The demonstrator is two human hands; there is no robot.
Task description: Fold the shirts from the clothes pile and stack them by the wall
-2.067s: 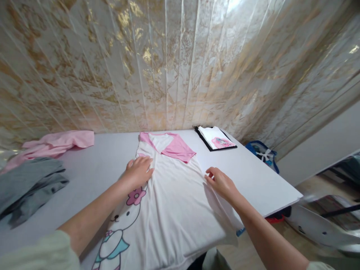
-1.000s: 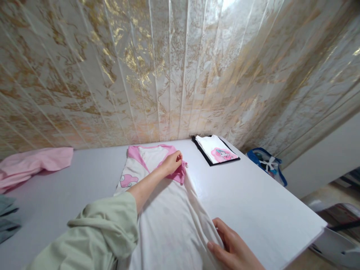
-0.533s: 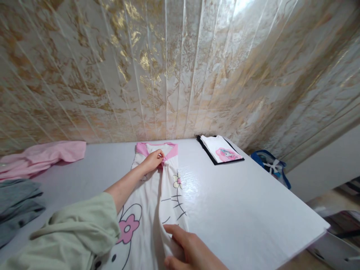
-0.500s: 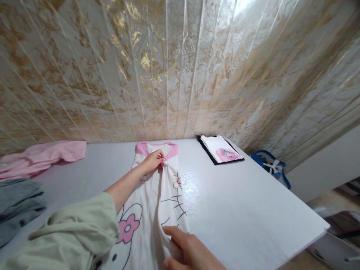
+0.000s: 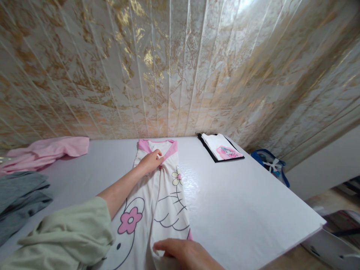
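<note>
A white T-shirt (image 5: pixel 168 202) with pink shoulders, cartoon prints and a pink flower lies lengthwise on the white table. Its right side is folded over onto the middle, so part of a printed figure shows along the right edge. My left hand (image 5: pixel 150 162) is closed on the folded edge just below the neckline. Low in the view, my right hand (image 5: pixel 187 255) has its fingers curled at the same folded edge, nearer the hem. The right fingertips are partly hidden in the cloth, and the hem is out of frame.
A folded white shirt with a pink print (image 5: pixel 221 147) lies on a black folded garment (image 5: pixel 207 150) at the back right. Pink cloth (image 5: pixel 62 147) and grey cloth (image 5: pixel 22 191) lie on the left. A blue-rimmed bag (image 5: pixel 270 165) is beyond the table's right edge (image 5: pixel 305 237).
My hands took hold of the T-shirt's right edge and brought it leftward over the middle. Since half a second ago the fold lies flatter, and both hands are lower on the cloth.
</note>
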